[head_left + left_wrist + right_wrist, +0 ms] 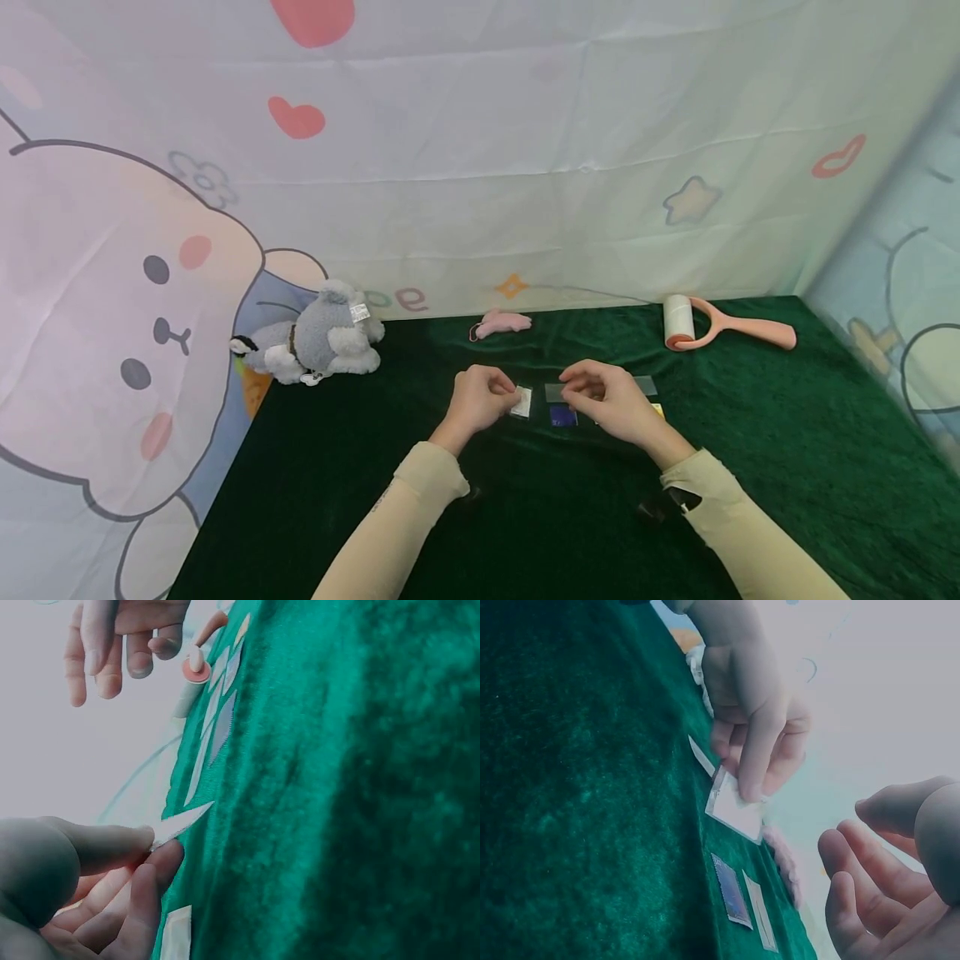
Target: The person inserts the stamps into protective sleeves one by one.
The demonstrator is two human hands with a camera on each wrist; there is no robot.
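Left hand (94, 855) with part-hidden packet (176, 823)

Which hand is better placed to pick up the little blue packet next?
Probably the right hand: it holds nothing, and in the head view its fingertips are close to the blue packet. The left hand is farther away and pinches a white packet.

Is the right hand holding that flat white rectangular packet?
No, the left hand pinches the flat white rectangular packet, while the right hand holds nothing.
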